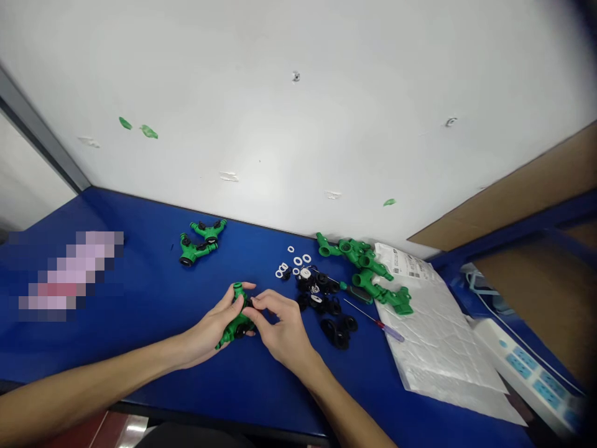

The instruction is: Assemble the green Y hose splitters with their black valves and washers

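My left hand point(208, 330) is closed around a green Y-shaped hose connector point(227, 335), held above the front part of the blue table. Black fittings show on the connector, partly covered by my fingers. My right hand point(284, 323) meets it from the right, thumb and forefinger pinching a small black part point(249, 303) at the connector's side. Just beyond my right hand lies a heap of black rings and caps point(321, 283), with several white washers point(298, 261) on and behind it.
Two green Y connectors with black fittings point(198, 250) lie at the back left. Bare green connectors point(368, 267) are piled back right, near a green-handled screwdriver point(357, 292) and a purple-handled one point(392, 331). A white mailing bag point(433, 348) and power strip point(522, 367) lie further right.
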`<move>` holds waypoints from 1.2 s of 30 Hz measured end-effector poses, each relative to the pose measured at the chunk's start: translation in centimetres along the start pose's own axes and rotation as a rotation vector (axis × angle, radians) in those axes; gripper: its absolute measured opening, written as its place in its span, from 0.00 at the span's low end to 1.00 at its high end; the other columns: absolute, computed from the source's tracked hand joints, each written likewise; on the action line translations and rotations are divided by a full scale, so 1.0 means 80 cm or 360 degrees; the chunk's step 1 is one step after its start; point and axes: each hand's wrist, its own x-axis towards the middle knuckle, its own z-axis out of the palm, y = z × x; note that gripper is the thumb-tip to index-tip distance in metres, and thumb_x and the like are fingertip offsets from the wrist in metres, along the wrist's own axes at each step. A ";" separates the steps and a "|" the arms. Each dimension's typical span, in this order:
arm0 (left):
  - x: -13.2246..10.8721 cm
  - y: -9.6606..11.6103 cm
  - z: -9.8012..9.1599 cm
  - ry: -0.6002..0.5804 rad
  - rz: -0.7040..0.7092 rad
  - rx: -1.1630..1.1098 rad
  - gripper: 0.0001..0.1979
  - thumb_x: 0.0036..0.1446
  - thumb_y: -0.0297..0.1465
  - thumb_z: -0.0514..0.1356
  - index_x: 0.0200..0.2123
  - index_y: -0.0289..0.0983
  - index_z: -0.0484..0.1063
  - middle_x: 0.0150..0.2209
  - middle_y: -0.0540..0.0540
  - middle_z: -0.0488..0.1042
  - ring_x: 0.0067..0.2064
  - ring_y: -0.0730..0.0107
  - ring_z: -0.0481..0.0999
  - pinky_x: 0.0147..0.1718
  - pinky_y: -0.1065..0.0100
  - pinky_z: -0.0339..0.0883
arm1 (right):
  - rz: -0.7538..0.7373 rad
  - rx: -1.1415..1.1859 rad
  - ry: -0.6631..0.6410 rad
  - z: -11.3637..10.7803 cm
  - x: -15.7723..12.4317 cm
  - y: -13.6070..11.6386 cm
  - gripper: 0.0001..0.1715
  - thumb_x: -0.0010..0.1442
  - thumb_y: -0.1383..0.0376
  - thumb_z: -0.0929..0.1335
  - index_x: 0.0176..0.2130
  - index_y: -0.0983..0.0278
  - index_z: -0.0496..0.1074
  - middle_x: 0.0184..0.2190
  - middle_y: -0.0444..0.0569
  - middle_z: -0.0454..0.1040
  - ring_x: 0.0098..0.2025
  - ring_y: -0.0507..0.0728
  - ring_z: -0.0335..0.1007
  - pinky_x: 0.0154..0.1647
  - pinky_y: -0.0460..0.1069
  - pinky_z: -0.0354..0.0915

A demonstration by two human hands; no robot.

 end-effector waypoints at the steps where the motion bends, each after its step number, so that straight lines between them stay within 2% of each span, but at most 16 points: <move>1: 0.000 0.003 0.001 -0.0010 0.0003 0.0017 0.26 0.61 0.46 0.57 0.61 0.48 0.59 0.47 0.47 0.74 0.45 0.65 0.73 0.47 0.64 0.65 | 0.0024 -0.0003 -0.0048 -0.003 0.001 -0.002 0.11 0.61 0.63 0.69 0.27 0.64 0.71 0.27 0.46 0.73 0.26 0.51 0.66 0.27 0.46 0.64; 4: 0.000 0.009 0.004 -0.0023 0.0021 0.0029 0.23 0.62 0.45 0.57 0.59 0.46 0.63 0.46 0.46 0.74 0.46 0.63 0.73 0.46 0.63 0.66 | 0.0073 -0.0049 -0.0100 -0.009 0.003 -0.006 0.10 0.60 0.64 0.70 0.28 0.65 0.72 0.24 0.44 0.72 0.25 0.50 0.65 0.27 0.45 0.63; 7: 0.002 0.011 0.005 0.0029 0.0059 -0.0036 0.19 0.64 0.43 0.55 0.56 0.46 0.65 0.43 0.46 0.74 0.44 0.65 0.73 0.44 0.63 0.67 | 0.0099 -0.0086 0.0041 -0.012 0.002 -0.009 0.07 0.60 0.64 0.70 0.30 0.65 0.73 0.23 0.44 0.73 0.25 0.51 0.66 0.29 0.46 0.64; 9: 0.004 0.011 0.005 0.0044 0.0091 -0.0095 0.15 0.65 0.41 0.55 0.52 0.45 0.67 0.41 0.46 0.74 0.42 0.66 0.73 0.43 0.63 0.68 | 0.0066 -0.0072 0.0056 -0.013 0.001 -0.008 0.05 0.60 0.65 0.70 0.33 0.65 0.74 0.26 0.45 0.74 0.26 0.51 0.67 0.30 0.46 0.66; 12: 0.004 0.010 0.005 0.0001 0.0093 -0.0172 0.13 0.65 0.40 0.55 0.50 0.44 0.68 0.39 0.47 0.73 0.40 0.67 0.73 0.42 0.63 0.69 | -0.0080 -0.0053 -0.0060 -0.014 0.002 -0.004 0.06 0.61 0.66 0.70 0.40 0.63 0.76 0.33 0.49 0.76 0.31 0.53 0.71 0.34 0.47 0.69; 14: 0.003 0.010 0.006 -0.0021 0.0065 -0.0207 0.14 0.65 0.39 0.55 0.52 0.44 0.68 0.38 0.47 0.73 0.39 0.68 0.73 0.42 0.61 0.70 | -0.0151 -0.0064 -0.0088 -0.016 0.003 -0.001 0.07 0.61 0.67 0.70 0.41 0.62 0.77 0.37 0.50 0.76 0.34 0.53 0.73 0.36 0.48 0.70; 17: 0.002 0.008 0.006 -0.0033 0.0019 -0.0241 0.15 0.66 0.38 0.55 0.54 0.43 0.67 0.36 0.47 0.74 0.37 0.68 0.73 0.41 0.60 0.71 | -0.0218 -0.0080 -0.0113 -0.017 0.003 0.001 0.06 0.62 0.68 0.69 0.38 0.62 0.78 0.38 0.51 0.74 0.38 0.54 0.75 0.37 0.48 0.71; 21: 0.002 0.005 0.003 -0.0082 -0.0042 -0.0246 0.15 0.65 0.38 0.56 0.53 0.42 0.66 0.37 0.47 0.74 0.37 0.69 0.73 0.41 0.61 0.70 | -0.0319 -0.0046 -0.0250 -0.021 0.004 -0.001 0.10 0.65 0.70 0.65 0.38 0.62 0.78 0.39 0.52 0.72 0.47 0.58 0.74 0.41 0.50 0.73; 23: 0.001 0.005 0.002 -0.0119 -0.0081 -0.0225 0.15 0.65 0.39 0.56 0.53 0.41 0.66 0.38 0.46 0.75 0.38 0.68 0.73 0.42 0.60 0.70 | -0.0365 -0.0069 -0.0285 -0.023 0.005 -0.003 0.12 0.66 0.70 0.65 0.38 0.63 0.78 0.38 0.52 0.71 0.44 0.57 0.74 0.42 0.50 0.72; 25: 0.000 0.006 0.002 -0.0157 -0.0103 -0.0200 0.15 0.66 0.40 0.55 0.52 0.41 0.66 0.38 0.46 0.74 0.38 0.68 0.73 0.42 0.60 0.70 | -0.0387 -0.0122 -0.0287 -0.025 0.004 -0.004 0.12 0.66 0.70 0.65 0.37 0.63 0.78 0.37 0.52 0.70 0.38 0.54 0.72 0.38 0.49 0.72; 29: -0.001 0.008 0.001 -0.0180 -0.0088 -0.0106 0.17 0.66 0.43 0.52 0.53 0.42 0.64 0.38 0.46 0.74 0.39 0.67 0.73 0.42 0.61 0.69 | -0.0343 -0.0192 -0.0230 -0.022 0.001 -0.006 0.10 0.65 0.69 0.66 0.37 0.64 0.78 0.36 0.52 0.70 0.32 0.53 0.70 0.31 0.48 0.70; 33: 0.000 0.006 0.002 -0.0147 -0.0052 -0.0045 0.19 0.65 0.44 0.52 0.55 0.43 0.62 0.39 0.46 0.73 0.40 0.66 0.73 0.41 0.61 0.69 | -0.0308 -0.0160 -0.0154 -0.014 -0.002 -0.010 0.11 0.64 0.70 0.66 0.39 0.65 0.79 0.38 0.53 0.71 0.36 0.54 0.73 0.34 0.49 0.72; 36: 0.000 0.004 0.003 -0.0082 -0.0031 -0.0021 0.19 0.65 0.44 0.53 0.55 0.44 0.61 0.39 0.48 0.73 0.38 0.68 0.72 0.41 0.63 0.68 | -0.0262 -0.0087 -0.0038 -0.009 -0.002 -0.014 0.06 0.61 0.68 0.70 0.37 0.64 0.79 0.37 0.53 0.72 0.38 0.56 0.75 0.36 0.49 0.73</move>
